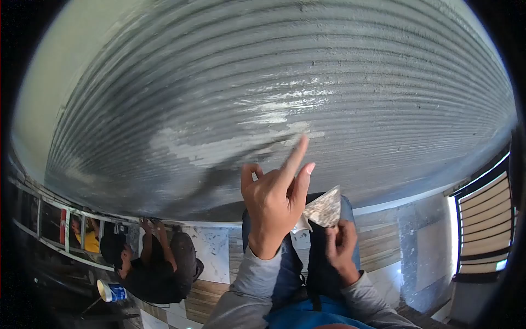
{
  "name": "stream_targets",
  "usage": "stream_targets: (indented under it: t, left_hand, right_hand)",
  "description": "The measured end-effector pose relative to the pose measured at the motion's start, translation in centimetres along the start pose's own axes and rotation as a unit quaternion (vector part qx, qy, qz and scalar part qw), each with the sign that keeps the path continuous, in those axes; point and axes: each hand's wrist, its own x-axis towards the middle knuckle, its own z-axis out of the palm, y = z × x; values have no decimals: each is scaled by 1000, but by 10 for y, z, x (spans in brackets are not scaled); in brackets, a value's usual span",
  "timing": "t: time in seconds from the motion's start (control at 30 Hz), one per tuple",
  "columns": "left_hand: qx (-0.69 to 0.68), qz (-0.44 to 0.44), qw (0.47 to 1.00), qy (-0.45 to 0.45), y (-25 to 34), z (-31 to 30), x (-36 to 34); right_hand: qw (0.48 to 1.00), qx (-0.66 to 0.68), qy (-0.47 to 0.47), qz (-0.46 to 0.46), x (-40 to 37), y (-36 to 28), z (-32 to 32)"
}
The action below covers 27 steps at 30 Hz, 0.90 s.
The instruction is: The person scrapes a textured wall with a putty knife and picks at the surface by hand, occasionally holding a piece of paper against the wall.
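Note:
My left hand (273, 198) is raised in front of a grey ridged wall (372, 82), holding nothing. Its index finger points up over a whitish smeared patch (219, 147), the thumb stands apart and the other fingers are partly curled. Lower and to the right, my right hand (343, 245) grips a putty knife (325, 207) with a broad, speckled blade tilted upward. The handle is mostly hidden in my fingers. A small white piece (301, 223) shows between the blade and my left wrist.
At the lower left a person in dark clothes (150, 274) crouches by the wall, close to a white and blue bucket (112, 291). A pale metal frame (52, 204) runs along the left. A slatted window (485, 222) stands at the right, above tiled floor (378, 249).

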Motion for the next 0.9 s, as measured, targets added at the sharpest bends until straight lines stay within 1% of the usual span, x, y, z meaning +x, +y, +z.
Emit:
stream_targets:
  t: [0.07,0.1,0.13,0.17,0.2,0.23,0.27,0.3,0.33,0.37,0.4,0.43,0.47,0.5,0.53,0.57,0.63,0.67,0.7,0.77,0.8,0.83,0.9]
  left_hand:
    - [-47,2,999,28,-3,-3,-23]
    - [-80,-35,995,45,-2,-4,-35]
    - [-115,-69,989,61,-3,-4,-49]
    - [-163,-148,973,70,-6,0,-69]
    - [-217,-233,945,73,-4,0,-86]
    - [-269,-316,907,75,-2,0,-100]
    - [-272,-315,906,79,-3,-1,-115]
    - [-270,-362,891,43,-4,-5,-123]
    - [-268,-407,873,7,-4,-5,-129]
    - [-274,-406,872,9,-3,-2,-133]
    - [-372,-423,826,-15,4,-4,-129]
    - [-466,-433,771,-38,9,-3,-126]
    - [-470,-358,807,-16,7,12,-131]
    - [-375,-310,870,-78,3,11,-128]
    - [-360,-306,871,-132,-7,8,-132]
    - [-343,-301,870,-187,-16,7,-137]
    - [-361,-366,849,-125,-21,9,-140]
    - [-396,-433,799,-130,-33,8,-150]
    - [-422,-493,753,-111,-32,0,-145]
    - [-427,-547,711,-113,-55,-5,-159]
    - [-453,-569,681,-85,-61,-3,-166]
    - [-453,-571,679,-91,-61,-3,-168]
    - [-570,-570,591,26,-61,1,-168]
  right_hand:
    - [998,-50,-23,-36,4,-7,-1]
    - [997,-53,-25,-40,1,-3,1]
    - [1000,17,-4,24,-3,7,9]
    - [992,88,20,88,-8,13,13]
    - [985,125,13,122,-3,7,13]
    - [985,124,14,118,-3,7,11]
    - [988,122,11,98,-2,8,10]
    - [990,119,8,78,-2,10,10]
    - [995,94,2,35,-3,14,11]
    - [998,66,-4,-9,-4,15,10]
    - [997,17,-29,-63,0,8,6]
    - [993,-15,-67,-94,0,4,3]
    - [988,-24,-98,-114,1,-2,2]
    - [982,-32,-127,-136,3,-6,1]
    - [984,-19,-142,-109,4,-7,2]
    - [983,-24,-139,-115,8,-8,3]
    - [984,-69,-101,-127,25,-29,0]
    - [989,-37,-74,-120,37,-42,-5]
    - [989,-41,-71,-119,53,-48,-4]
    - [977,-68,86,-183,84,-56,-1]
    - [970,-76,108,-207,102,-63,0]
    - [961,-84,129,-231,122,-69,2]
    - [948,-63,172,-262,156,-76,13]
